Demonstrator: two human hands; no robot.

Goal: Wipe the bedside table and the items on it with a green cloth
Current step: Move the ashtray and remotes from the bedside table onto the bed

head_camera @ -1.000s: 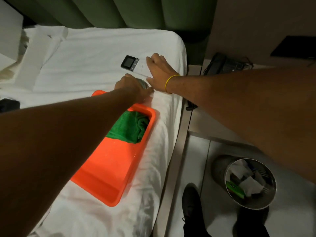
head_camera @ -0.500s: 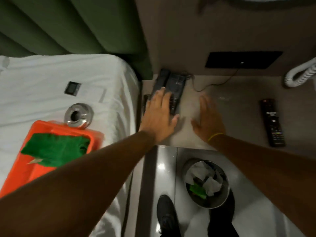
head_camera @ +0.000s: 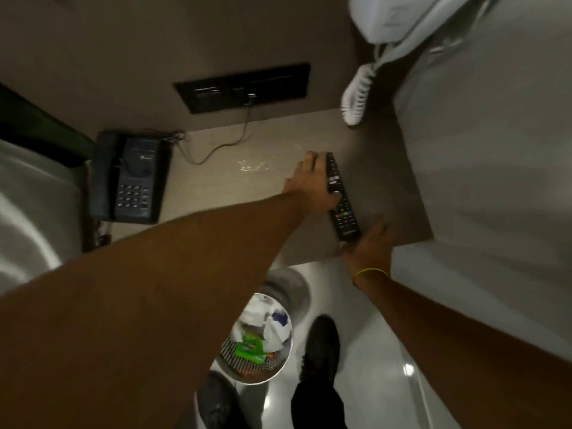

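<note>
The desk (head_camera: 235, 193) is a brown top set in a corner, with a wall behind it and a pale wall on its right. Its front edge runs just above the shiny floor (head_camera: 365, 360).

A black remote (head_camera: 342, 198) lies on the right part of the desk, long way pointing from back to front. Its near end is close to the front edge. The left hand (head_camera: 312, 184) reaches across and lies on the far half of the remote, fingers bent over its left side and thumb on the buttons. It is a loose grip and the remote is flat on the desk. The right hand (head_camera: 368, 243) is at the near end of the remote, touching it right at the desk's front edge. Its fingers are mostly hidden, so it is hard to tell if it has hold of the remote. A yellow band (head_camera: 370, 271) is on that wrist.

A dark phone (head_camera: 130, 178) sits at the far left of the desk, against the bed (head_camera: 28, 212). A thin cord (head_camera: 223, 144) runs from it up to a black wall plate (head_camera: 244, 88). Between the phone and the remote the desk top is bare and wide, with a small shiny smear (head_camera: 252, 167) in the middle.

A white curly cord (head_camera: 356, 97) hangs down at the back right corner.

On the floor, a round bin (head_camera: 257, 345) with paper in it stands just below the front edge, beside two black shoes (head_camera: 320, 345).

The green cloth is not in view.
</note>
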